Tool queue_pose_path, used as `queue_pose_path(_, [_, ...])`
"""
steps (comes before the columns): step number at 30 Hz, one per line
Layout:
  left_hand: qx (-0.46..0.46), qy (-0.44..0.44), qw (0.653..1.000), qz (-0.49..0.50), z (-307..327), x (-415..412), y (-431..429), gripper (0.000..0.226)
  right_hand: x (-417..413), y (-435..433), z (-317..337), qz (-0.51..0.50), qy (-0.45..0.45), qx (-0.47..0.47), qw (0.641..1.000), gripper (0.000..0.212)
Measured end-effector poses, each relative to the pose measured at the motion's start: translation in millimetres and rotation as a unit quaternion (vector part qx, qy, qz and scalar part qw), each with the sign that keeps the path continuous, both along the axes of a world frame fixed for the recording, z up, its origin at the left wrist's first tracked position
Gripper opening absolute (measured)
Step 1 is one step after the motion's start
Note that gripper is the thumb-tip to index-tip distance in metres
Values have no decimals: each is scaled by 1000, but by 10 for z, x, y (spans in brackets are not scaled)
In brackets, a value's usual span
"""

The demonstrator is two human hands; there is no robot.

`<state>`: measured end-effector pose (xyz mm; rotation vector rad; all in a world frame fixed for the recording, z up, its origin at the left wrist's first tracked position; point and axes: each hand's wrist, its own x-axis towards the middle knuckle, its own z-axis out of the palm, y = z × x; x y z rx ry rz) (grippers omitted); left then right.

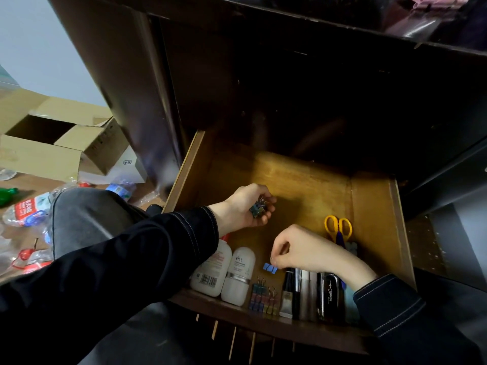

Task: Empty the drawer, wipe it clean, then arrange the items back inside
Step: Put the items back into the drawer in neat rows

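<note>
An open cardboard box (pixel 52 138) sits on the floor at far left. The left hand (pixel 245 206) hovers over the wooden drawer (pixel 303 185), its fingers (pixel 266 198) curled round a small bunch of binder clips (pixel 257 208). Below it, two white bottles (pixel 224 272) lie at the drawer's front, beside a row of coloured clips (pixel 263 296). The right hand (pixel 308 250) pinches a blue clip (pixel 270 267) against the drawer bottom, just beside dark tubes (pixel 308 293). Yellow-handled scissors (pixel 338 227) lie farther right.
</note>
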<state>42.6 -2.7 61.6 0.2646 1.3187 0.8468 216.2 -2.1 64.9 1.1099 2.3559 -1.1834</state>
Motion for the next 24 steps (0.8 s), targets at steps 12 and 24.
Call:
queue_pose_path(12, [1,1,1000,-1,-21,-20,-20,22,-2,-80,-83,78,-63,-52,994,10])
queue_pose_path(24, [3,-10,1000,-7,-45,-24,-7,20,35,-59,-155,102,-83,-38,991,5])
